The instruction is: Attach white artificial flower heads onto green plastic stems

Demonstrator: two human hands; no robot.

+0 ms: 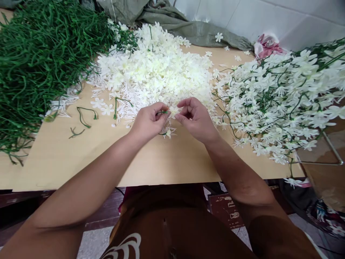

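My left hand pinches a green plastic stem between thumb and forefinger, near the middle of the table. Close to its tip, my right hand has its thumb and fingers curled at a white artificial flower. Whether the flower sits on the stem is too small to tell. Just below the hands hangs or lies another white flower head with thin stamens. Behind both hands spreads a big heap of loose white petals and stamens.
Green plastic stems are piled high at the left. Stemmed white flowers form a heap at the right, over a metal wire frame. A few loose stems lie on the tan tabletop. Grey cloth lines the back wall.
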